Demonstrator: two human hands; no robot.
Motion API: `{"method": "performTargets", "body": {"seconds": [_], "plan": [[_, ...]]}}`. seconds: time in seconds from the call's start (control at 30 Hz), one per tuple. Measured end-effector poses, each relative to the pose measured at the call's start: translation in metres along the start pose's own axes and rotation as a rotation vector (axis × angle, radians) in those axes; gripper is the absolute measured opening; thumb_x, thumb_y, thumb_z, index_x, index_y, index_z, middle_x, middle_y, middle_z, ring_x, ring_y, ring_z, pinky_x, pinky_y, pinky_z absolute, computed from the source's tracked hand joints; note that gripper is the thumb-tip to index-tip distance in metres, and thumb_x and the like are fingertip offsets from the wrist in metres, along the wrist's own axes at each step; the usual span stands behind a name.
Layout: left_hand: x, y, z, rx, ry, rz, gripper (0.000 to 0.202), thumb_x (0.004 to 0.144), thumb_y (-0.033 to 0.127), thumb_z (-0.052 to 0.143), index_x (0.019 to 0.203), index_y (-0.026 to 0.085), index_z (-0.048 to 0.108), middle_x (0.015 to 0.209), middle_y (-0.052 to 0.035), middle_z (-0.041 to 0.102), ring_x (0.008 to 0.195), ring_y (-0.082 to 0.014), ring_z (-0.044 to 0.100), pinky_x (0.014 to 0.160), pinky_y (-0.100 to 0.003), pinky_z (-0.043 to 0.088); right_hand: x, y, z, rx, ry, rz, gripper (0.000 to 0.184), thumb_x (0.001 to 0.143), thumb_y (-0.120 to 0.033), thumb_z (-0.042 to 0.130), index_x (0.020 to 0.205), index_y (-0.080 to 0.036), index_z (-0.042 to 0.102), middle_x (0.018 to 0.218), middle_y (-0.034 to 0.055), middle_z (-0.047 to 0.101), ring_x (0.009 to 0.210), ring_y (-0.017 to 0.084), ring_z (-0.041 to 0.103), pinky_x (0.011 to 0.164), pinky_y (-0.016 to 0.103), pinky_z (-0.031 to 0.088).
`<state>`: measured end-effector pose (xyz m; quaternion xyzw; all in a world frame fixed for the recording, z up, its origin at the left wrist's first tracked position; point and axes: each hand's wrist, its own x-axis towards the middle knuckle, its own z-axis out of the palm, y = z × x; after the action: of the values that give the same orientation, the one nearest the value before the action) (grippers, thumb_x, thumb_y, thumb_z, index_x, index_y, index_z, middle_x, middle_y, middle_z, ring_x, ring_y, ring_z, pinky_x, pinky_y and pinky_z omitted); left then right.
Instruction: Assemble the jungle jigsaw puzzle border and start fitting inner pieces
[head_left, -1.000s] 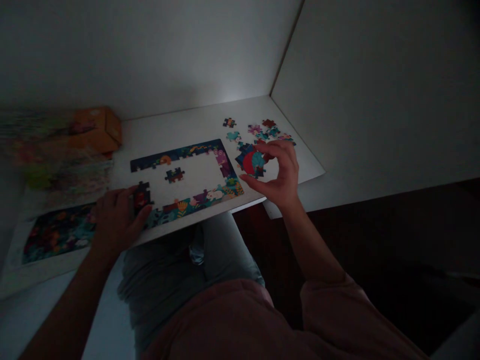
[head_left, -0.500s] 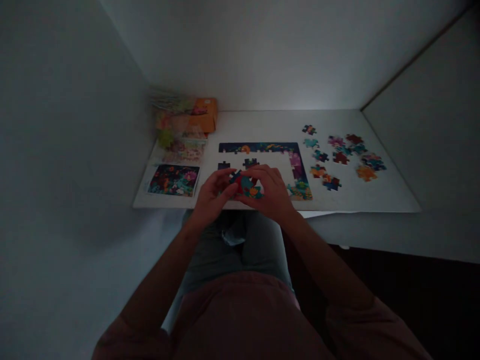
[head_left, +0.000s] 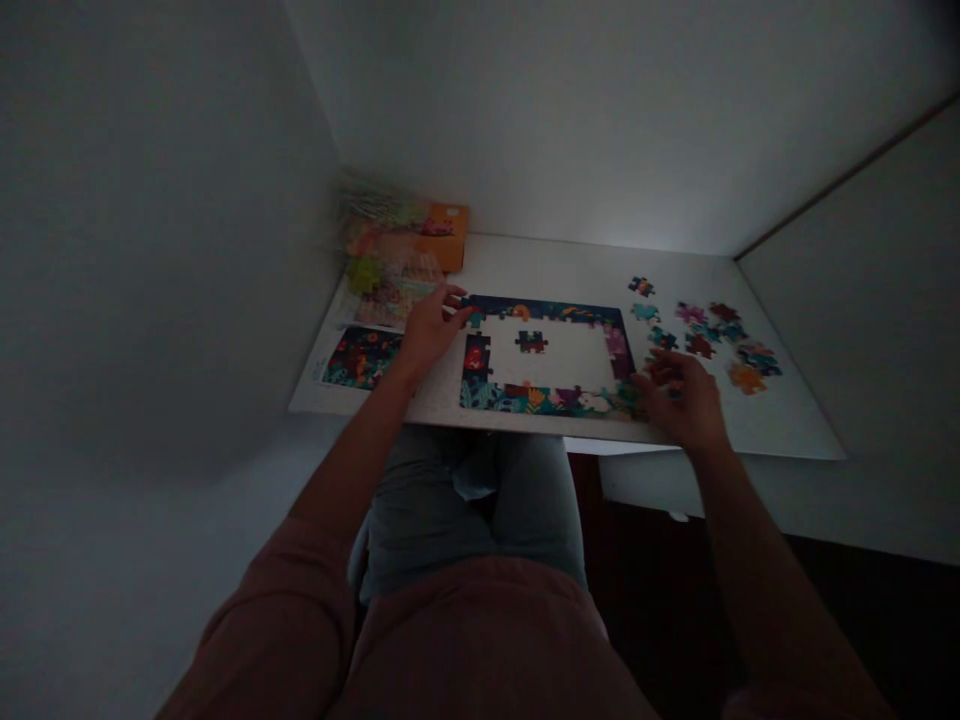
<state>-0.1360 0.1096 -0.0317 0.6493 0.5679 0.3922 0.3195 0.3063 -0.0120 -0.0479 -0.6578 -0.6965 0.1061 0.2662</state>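
A jigsaw puzzle border (head_left: 536,400) lies on the white table before me, with bare tabletop inside it. A joined cluster of dark puzzle pieces (head_left: 532,343) rests within the border. My left hand (head_left: 431,335) is at the upper left corner, thumb and fingers apart, the fingertips touching the edge beside a teal and red puzzle piece (head_left: 476,317). By the lower right corner is my right hand (head_left: 684,400), its fingers parted over loose pieces and its thumb near the border. Its palm and fingers partly hide the pieces beneath.
Several loose puzzle pieces (head_left: 699,345) lie to the right. At the left are a picture card (head_left: 360,358), a clear plastic bag (head_left: 394,285) and an orange box (head_left: 448,235) by the wall. The table's front edge runs close to my lap.
My hands were together at the border's front left, holding puzzle pieces. They have separated, the left to the upper left corner, the right to the right side. The view has shifted slightly.
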Motion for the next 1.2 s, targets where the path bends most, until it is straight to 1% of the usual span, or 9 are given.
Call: {"method": "performTargets", "body": {"seconds": [0.13, 0.27, 0.33, 0.4, 0.47, 0.57, 0.83, 0.97, 1.2], "plan": [[0.001, 0.004, 0.013, 0.148, -0.027, 0.109, 0.019, 0.114, 0.018, 0.084, 0.13, 0.026, 0.08, 0.126, -0.0107, 0.087, 0.105, -0.0277, 0.083, 0.107, -0.05, 0.064, -0.011, 0.007, 0.002, 0.076, 0.091, 0.13, 0.051, 0.104, -0.06, 0.072, 0.153, -0.047, 0.076, 0.124, 0.024, 0.085, 0.103, 0.049, 0.085, 0.102, 0.076, 0.065], [-0.005, 0.005, 0.016, 0.202, -0.033, 0.122, 0.017, 0.115, 0.02, 0.081, 0.131, 0.025, 0.08, 0.129, -0.0122, 0.088, 0.111, -0.0308, 0.084, 0.114, -0.054, 0.06, -0.009, 0.01, 0.011, 0.034, 0.109, 0.1, 0.044, 0.101, -0.052, 0.075, 0.143, -0.039, 0.077, 0.12, 0.0272, 0.086, 0.096, 0.046, 0.084, 0.1, 0.071, 0.064], [-0.003, 0.002, 0.016, 0.171, -0.003, 0.083, 0.017, 0.115, 0.021, 0.081, 0.131, 0.026, 0.08, 0.127, -0.0108, 0.089, 0.107, -0.0301, 0.084, 0.111, -0.051, 0.061, -0.008, 0.018, 0.015, 0.023, 0.161, 0.047, 0.042, 0.097, -0.053, 0.077, 0.135, -0.035, 0.076, 0.112, 0.0216, 0.087, 0.086, 0.041, 0.083, 0.094, 0.066, 0.066], [-0.001, -0.002, 0.017, 0.168, 0.042, 0.067, 0.015, 0.115, 0.022, 0.081, 0.127, 0.03, 0.079, 0.121, -0.0077, 0.09, 0.109, -0.0302, 0.085, 0.114, -0.051, 0.059, -0.007, 0.027, 0.018, 0.012, 0.222, 0.016, 0.045, 0.093, -0.055, 0.078, 0.13, -0.031, 0.074, 0.105, 0.0144, 0.086, 0.078, 0.035, 0.08, 0.086, 0.06, 0.067], [0.001, -0.005, 0.019, 0.207, 0.084, 0.074, 0.012, 0.114, 0.024, 0.081, 0.123, 0.032, 0.079, 0.117, -0.0052, 0.091, 0.116, -0.0321, 0.085, 0.125, -0.057, 0.052, -0.007, 0.034, 0.021, -0.005, 0.257, 0.009, 0.047, 0.092, -0.057, 0.078, 0.128, -0.028, 0.074, 0.102, 0.0106, 0.086, 0.077, 0.033, 0.078, 0.083, 0.056, 0.067], [0.001, -0.008, 0.024, 0.269, 0.091, 0.096, 0.008, 0.112, 0.027, 0.083, 0.117, 0.033, 0.079, 0.114, -0.005, 0.091, 0.123, -0.0359, 0.084, 0.133, -0.066, 0.04, -0.008, 0.037, 0.023, -0.024, 0.255, -0.006, 0.047, 0.092, -0.057, 0.079, 0.127, -0.027, 0.074, 0.103, 0.011, 0.085, 0.078, 0.033, 0.078, 0.083, 0.055, 0.066], [0.003, -0.014, 0.03, 0.338, 0.081, 0.157, 0.007, 0.111, 0.025, 0.085, 0.113, 0.031, 0.082, 0.121, -0.0097, 0.091, 0.13, -0.0423, 0.078, 0.128, -0.07, 0.037, -0.008, 0.031, 0.02, -0.033, 0.241, 0.022, 0.048, 0.093, -0.059, 0.079, 0.127, -0.025, 0.075, 0.102, 0.0124, 0.085, 0.08, 0.034, 0.079, 0.084, 0.056, 0.066], [0.003, -0.013, 0.03, 0.37, 0.084, 0.164, 0.006, 0.113, 0.024, 0.085, 0.112, 0.029, 0.084, 0.125, -0.0099, 0.091, 0.132, -0.0419, 0.077, 0.128, -0.07, 0.037, -0.009, 0.032, 0.021, -0.043, 0.25, 0.04, 0.048, 0.093, -0.061, 0.078, 0.126, -0.026, 0.076, 0.101, 0.0126, 0.084, 0.081, 0.036, 0.08, 0.089, 0.061, 0.066], [0.0, -0.009, 0.03, 0.439, 0.064, 0.176, 0.002, 0.117, 0.025, 0.084, 0.116, 0.027, 0.085, 0.127, -0.0098, 0.091, 0.133, -0.0404, 0.077, 0.126, -0.066, 0.04, -0.008, 0.042, 0.022, -0.049, 0.258, 0.018, 0.051, 0.091, -0.06, 0.081, 0.126, -0.024, 0.078, 0.102, 0.0174, 0.085, 0.081, 0.04, 0.082, 0.083, 0.061, 0.068]]}}
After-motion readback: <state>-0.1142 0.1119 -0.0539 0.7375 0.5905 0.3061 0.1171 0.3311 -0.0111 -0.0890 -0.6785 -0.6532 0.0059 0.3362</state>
